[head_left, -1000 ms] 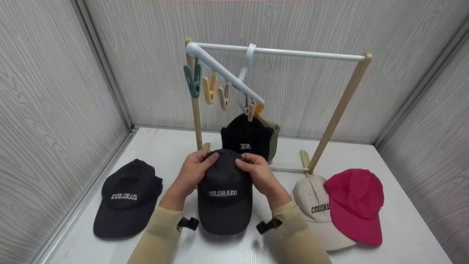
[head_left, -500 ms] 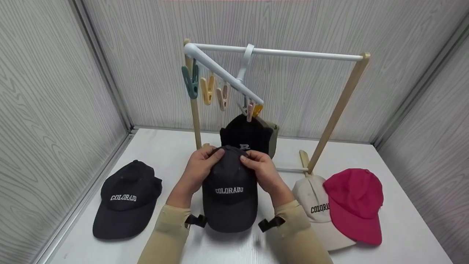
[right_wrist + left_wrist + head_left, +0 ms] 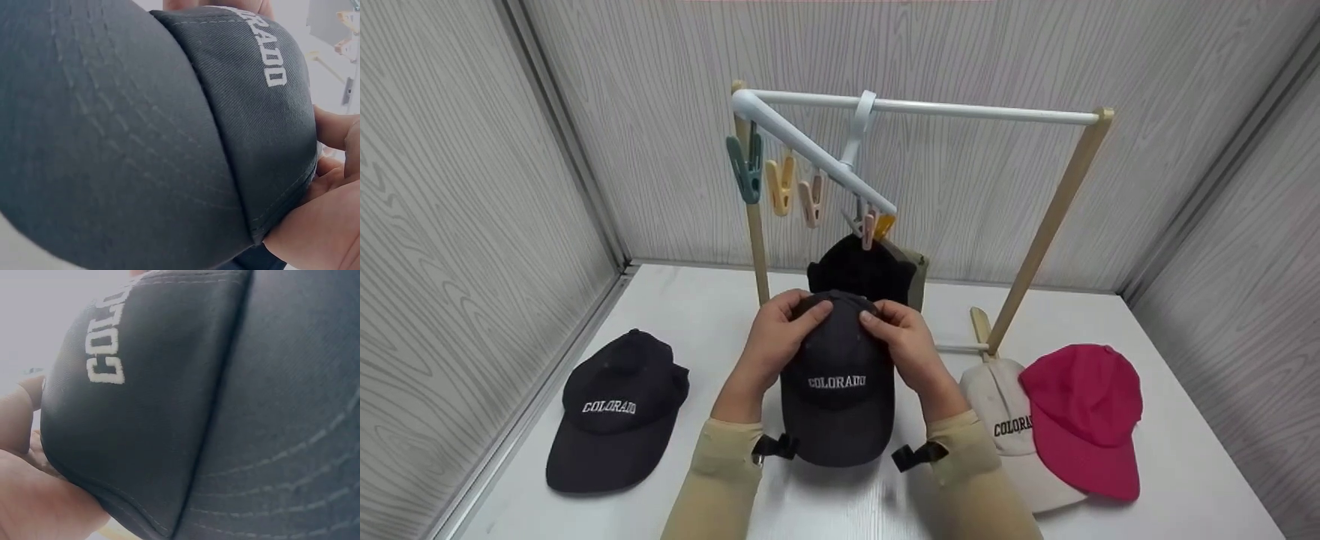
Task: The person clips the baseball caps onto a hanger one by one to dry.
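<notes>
Left hand [image 3: 771,337] pinches the crown of a dark cap [image 3: 840,409], thumb in front; right hand [image 3: 911,341] pinches the opposite side likewise. Cap at frame centre, brim down, COLORADO lettering facing the camera. Fingers behind the crown mostly hidden.

Handling: soft crown, probably folds easily; an even pinch both sides and level thumbs should stop it skewing.

Beyond: crown overlaps a black cap [image 3: 859,274] in the head view; contact can't be told. Above it, a slanting white hanger [image 3: 802,142] with pegs, teal peg [image 3: 745,169] at upper left. Rack's right post [image 3: 1050,225] angles down toward centre right.

Room: white table [image 3: 682,300] shows between left sleeve and navy cap [image 3: 619,405] at lower left. Tighter lower right: right sleeve overlaps the beige cap [image 3: 997,401], red cap [image 3: 1087,412] beyond.
</notes>
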`<action>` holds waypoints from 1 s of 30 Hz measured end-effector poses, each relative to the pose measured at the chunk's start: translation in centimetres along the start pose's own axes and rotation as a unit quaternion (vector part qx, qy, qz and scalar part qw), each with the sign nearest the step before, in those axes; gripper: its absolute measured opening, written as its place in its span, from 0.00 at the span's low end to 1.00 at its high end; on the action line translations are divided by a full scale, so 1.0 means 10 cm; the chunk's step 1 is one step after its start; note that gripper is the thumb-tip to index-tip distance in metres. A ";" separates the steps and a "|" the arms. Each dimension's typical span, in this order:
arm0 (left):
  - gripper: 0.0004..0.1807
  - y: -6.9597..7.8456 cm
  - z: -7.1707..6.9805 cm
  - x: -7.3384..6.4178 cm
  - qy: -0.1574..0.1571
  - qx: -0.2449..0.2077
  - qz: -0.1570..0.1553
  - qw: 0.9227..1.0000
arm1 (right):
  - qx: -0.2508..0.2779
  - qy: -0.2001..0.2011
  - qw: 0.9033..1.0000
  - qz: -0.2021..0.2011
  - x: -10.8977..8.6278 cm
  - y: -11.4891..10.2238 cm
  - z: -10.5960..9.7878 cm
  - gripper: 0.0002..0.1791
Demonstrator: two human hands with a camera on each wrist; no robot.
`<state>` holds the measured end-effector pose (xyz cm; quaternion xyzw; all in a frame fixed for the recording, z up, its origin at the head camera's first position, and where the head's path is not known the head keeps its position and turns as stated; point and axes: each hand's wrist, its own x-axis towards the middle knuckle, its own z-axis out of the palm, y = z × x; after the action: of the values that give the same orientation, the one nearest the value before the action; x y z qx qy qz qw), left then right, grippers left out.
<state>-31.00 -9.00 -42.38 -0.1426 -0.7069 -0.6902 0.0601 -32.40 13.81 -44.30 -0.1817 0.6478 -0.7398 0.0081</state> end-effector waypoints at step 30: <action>0.09 0.09 0.16 0.01 0.033 0.047 0.065 0.996 | -0.177 0.039 0.980 -0.080 -0.03 -0.12 -0.13 0.07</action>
<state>-30.62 -7.44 -41.56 -0.1620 -0.7256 -0.6551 0.1348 -32.21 15.35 -43.35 -0.2029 0.7516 -0.6182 -0.1084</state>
